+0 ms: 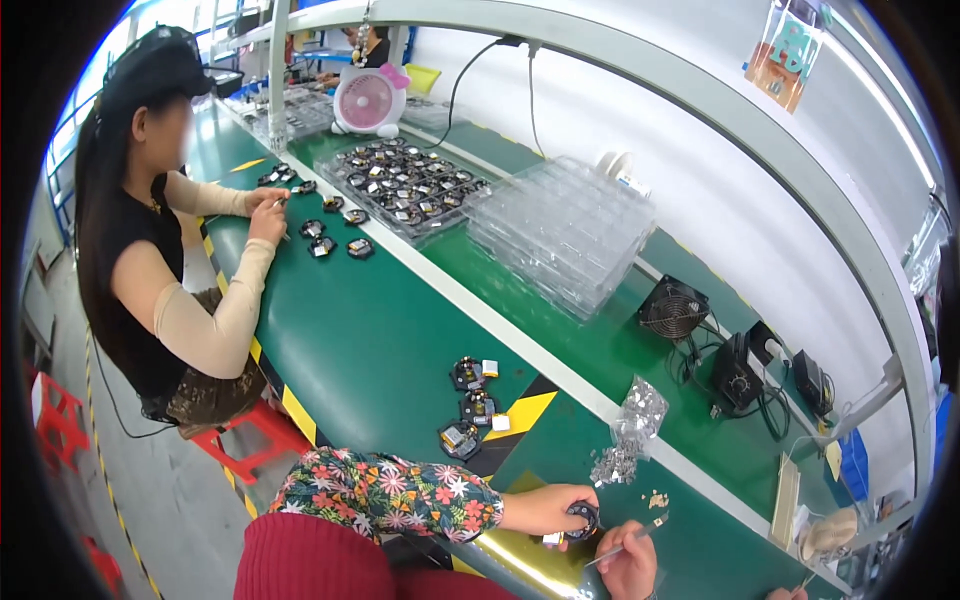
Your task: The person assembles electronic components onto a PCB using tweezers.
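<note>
My left hand [548,508] is closed around a small black round electronic module [584,514], and a white block [553,538] shows just below it. Close by on the right, my right hand [630,566] pinches a pair of thin metal tweezers [612,551], their tip pointing down left, below the module. A yellowish glossy sheet [530,560] lies under my hands. Left of them, several similar modules [460,439] with white blocks sit on the green table [370,330]. Small metal parts [612,466] are heaped beyond my hands, next to tiny beige pieces [656,498].
A clear bag [640,408] of small parts lies beyond the heap. Farther off are a tray of modules [410,185], stacked clear trays [565,225], a black fan [673,306] and a pink-white fan [369,101]. A co-worker [150,220] sits at left, handling something small.
</note>
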The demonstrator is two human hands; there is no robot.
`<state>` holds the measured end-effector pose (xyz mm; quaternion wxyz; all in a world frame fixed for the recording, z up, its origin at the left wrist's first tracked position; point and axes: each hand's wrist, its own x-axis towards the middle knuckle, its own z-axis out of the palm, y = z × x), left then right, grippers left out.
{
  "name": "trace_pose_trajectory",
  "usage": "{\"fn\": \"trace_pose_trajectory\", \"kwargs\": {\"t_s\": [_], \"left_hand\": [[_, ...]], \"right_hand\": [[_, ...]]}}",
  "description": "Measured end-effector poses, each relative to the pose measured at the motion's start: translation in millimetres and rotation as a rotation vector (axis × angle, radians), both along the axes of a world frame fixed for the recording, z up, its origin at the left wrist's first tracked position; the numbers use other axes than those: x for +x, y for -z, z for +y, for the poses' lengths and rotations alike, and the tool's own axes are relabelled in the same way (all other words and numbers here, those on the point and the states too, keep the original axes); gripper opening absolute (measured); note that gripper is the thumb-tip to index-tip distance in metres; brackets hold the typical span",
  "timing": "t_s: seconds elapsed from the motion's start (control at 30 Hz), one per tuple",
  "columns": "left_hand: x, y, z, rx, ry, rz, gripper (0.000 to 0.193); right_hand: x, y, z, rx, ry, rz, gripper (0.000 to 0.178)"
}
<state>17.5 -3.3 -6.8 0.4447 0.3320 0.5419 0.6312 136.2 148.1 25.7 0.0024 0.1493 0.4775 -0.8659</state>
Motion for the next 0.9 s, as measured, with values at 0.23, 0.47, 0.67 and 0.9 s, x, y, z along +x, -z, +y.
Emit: {"fn": "trace_pose_trajectory", "kwargs": {"t_s": [0.23,0.47,0.67,0.9], "left_hand": [[-2.1,-4.8,-7.5,-0.05,0.039,-0.055,0.027],[-1.9,4.4,-3.7,0.043,0.061,0.034,0.032],[-3.0,3.7,-0.3,-0.022,0.106,0.052,0.047],[-5.2,-7.8,-4.9,-0.105,0.128,0.02,0.045]], "right_hand": [[-1.1,5.9,0.7,-0.119,-0.041,-0.009,0.014],[2.3,8.0,3.4,-0.184,-0.026,0.026,0.014],[3.0,9.9,9.0,-0.154,-0.019,-0.016,0.018],[-1.7,27.1,13.1,-0.177,-0.012,0.103,0.019]]}}
